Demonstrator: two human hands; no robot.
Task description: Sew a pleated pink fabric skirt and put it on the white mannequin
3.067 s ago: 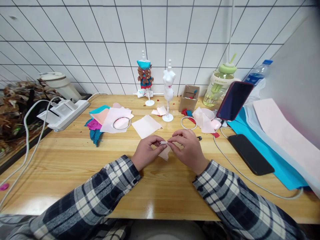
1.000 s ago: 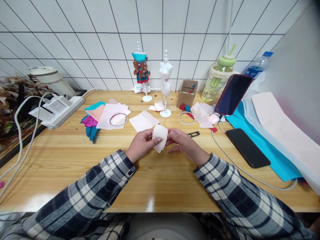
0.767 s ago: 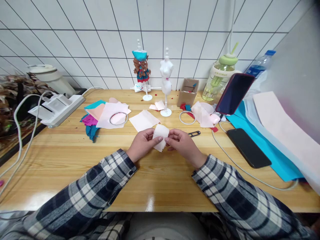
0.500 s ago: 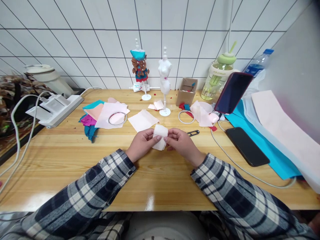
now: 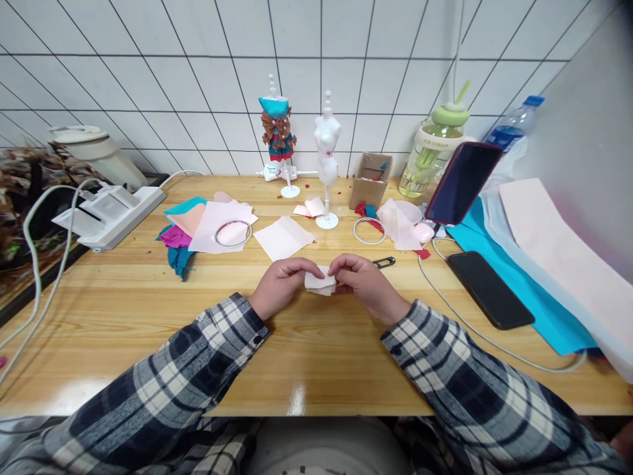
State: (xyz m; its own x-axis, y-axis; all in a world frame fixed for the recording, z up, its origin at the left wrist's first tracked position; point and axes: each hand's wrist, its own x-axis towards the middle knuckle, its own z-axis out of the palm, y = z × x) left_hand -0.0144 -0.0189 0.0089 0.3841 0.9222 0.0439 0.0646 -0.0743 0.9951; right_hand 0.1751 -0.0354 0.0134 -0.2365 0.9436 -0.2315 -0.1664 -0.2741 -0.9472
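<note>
A small folded piece of pale pink crepe paper (image 5: 320,282) is pinched between my two hands above the wooden table. My left hand (image 5: 283,282) is closed on its left edge, and my right hand (image 5: 364,284) is closed on its right edge. Just beyond lies a larger pale pink sheet (image 5: 283,237). A bare white mini dress form (image 5: 327,142) stands behind my hands. To its left, another dress form (image 5: 277,125) wears turquoise, brown and red paper with bows. A black thread snipper (image 5: 384,262) lies partly hidden behind my right hand.
Coloured paper scraps and a metal ring (image 5: 233,233) lie left. A second ring (image 5: 370,231), a cardboard box (image 5: 370,179), a drinking bottle (image 5: 429,152) and a propped phone (image 5: 463,183) stand right. A flat phone (image 5: 490,290), cable and paper sheets (image 5: 568,244) extend further right; a power strip (image 5: 123,214) sits left.
The paper between my hands was upright and taller; its top is now folded down, so it looks shorter and wider. Both hands have stayed in nearly the same place.
</note>
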